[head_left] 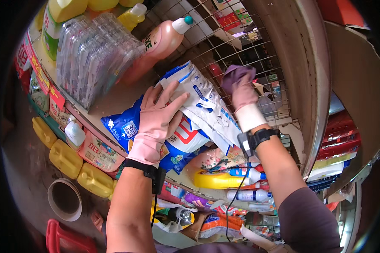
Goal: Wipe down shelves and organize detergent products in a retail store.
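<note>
My left hand (156,120), in a pink glove, lies with spread fingers on a blue-and-white detergent bag (121,125). Its fingertips reach onto a crumpled white-and-blue bag (204,99) lying partly over the first. Farther right, my right hand (245,92), gloved in pink with a white cuff, is closed around a bunched purple cloth (236,77). That cloth is in front of the wire mesh (274,63) at the back of the shelf; whether it touches the wires I cannot tell. Slight blur softens the right hand.
Clear plastic cases (95,59) and a pink bottle (162,42) stand left of the bags. Below the shelf edge sit yellow jugs (67,160) and a yellow bottle (215,180). A bucket (64,198) and a red stool (57,236) are at lower left; cardboard (352,63) is at right.
</note>
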`<state>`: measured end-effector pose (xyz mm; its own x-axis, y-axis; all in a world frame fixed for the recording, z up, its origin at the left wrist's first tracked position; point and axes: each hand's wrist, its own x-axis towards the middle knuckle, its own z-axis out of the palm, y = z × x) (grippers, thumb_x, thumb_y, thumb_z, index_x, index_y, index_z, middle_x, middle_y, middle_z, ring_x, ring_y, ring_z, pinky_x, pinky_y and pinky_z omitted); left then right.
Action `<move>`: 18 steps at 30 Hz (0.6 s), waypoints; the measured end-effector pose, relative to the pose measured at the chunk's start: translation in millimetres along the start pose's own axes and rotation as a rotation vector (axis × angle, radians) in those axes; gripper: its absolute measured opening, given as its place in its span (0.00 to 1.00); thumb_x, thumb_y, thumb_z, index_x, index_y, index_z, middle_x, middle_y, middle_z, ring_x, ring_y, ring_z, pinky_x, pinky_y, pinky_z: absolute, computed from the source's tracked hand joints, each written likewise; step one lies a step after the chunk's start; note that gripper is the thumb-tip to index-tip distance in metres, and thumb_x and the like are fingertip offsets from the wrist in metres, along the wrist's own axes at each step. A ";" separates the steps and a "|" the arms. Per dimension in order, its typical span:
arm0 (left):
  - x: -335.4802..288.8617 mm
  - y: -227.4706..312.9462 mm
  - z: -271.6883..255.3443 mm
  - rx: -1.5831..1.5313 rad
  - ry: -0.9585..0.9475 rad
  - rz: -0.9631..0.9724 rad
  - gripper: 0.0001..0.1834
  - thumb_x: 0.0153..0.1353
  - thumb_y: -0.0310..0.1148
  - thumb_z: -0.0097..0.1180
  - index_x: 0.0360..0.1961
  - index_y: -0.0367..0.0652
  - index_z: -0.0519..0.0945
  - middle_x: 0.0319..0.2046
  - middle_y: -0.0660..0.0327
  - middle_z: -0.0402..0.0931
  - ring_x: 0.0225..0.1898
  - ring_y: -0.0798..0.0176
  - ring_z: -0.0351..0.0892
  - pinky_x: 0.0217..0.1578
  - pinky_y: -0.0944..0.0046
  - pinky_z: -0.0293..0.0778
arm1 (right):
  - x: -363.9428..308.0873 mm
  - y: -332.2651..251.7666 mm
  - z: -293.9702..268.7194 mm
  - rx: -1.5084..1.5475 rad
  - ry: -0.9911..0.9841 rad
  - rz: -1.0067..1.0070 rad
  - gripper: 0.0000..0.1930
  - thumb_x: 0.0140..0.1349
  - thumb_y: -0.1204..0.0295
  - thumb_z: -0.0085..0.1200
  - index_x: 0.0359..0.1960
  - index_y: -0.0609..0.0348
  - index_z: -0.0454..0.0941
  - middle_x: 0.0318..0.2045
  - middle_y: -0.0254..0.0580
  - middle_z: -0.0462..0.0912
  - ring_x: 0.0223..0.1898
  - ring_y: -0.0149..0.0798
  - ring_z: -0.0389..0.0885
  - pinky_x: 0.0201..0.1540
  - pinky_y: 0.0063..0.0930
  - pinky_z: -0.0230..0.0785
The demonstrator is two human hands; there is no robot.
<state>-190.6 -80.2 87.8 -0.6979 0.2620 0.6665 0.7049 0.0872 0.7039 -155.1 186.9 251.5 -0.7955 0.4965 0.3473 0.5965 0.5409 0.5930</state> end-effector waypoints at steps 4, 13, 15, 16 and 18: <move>-4.1 -2.2 -5.5 0.004 -0.024 -0.022 0.28 0.50 0.29 0.58 0.55 0.62 0.76 0.64 0.57 0.63 0.57 0.34 0.66 0.62 0.40 0.58 | -18.3 18.6 18.6 0.394 -0.004 -0.219 0.34 0.58 0.63 0.57 0.65 0.58 0.58 0.45 0.60 0.79 0.44 0.56 0.81 0.51 0.42 0.72; 0.5 0.0 3.8 -0.023 -0.003 -0.010 0.29 0.49 0.29 0.58 0.55 0.62 0.76 0.64 0.57 0.63 0.58 0.35 0.65 0.62 0.41 0.58 | 55.8 39.0 1.4 0.346 0.124 0.641 0.23 0.63 0.58 0.49 0.53 0.64 0.70 0.49 0.59 0.77 0.53 0.56 0.76 0.52 0.39 0.71; -1.8 -2.5 0.9 -0.024 -0.001 -0.016 0.29 0.49 0.29 0.58 0.55 0.62 0.76 0.64 0.58 0.63 0.58 0.36 0.65 0.62 0.41 0.58 | 36.5 57.1 -5.1 0.506 0.194 0.414 0.24 0.63 0.59 0.51 0.53 0.65 0.70 0.50 0.59 0.77 0.54 0.57 0.75 0.54 0.39 0.69; -4.3 -3.4 -4.1 -0.011 -0.011 -0.031 0.29 0.48 0.29 0.58 0.55 0.62 0.76 0.64 0.58 0.63 0.58 0.36 0.65 0.62 0.41 0.58 | 24.5 64.7 -14.5 0.659 0.259 0.167 0.24 0.62 0.60 0.53 0.53 0.65 0.70 0.51 0.60 0.77 0.55 0.58 0.74 0.56 0.40 0.67; -4.9 -0.3 -4.9 0.000 -0.017 -0.042 0.29 0.48 0.29 0.58 0.55 0.62 0.76 0.64 0.58 0.63 0.58 0.35 0.65 0.62 0.41 0.58 | 19.5 73.6 -30.3 0.600 0.219 0.159 0.25 0.61 0.64 0.55 0.55 0.68 0.69 0.53 0.59 0.75 0.55 0.57 0.73 0.59 0.39 0.62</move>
<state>-188.0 -86.2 85.6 -0.7246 0.2747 0.6321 0.6751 0.0981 0.7312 -130.0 215.8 323.9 -0.6584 0.4863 0.5745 0.6141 0.7884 0.0365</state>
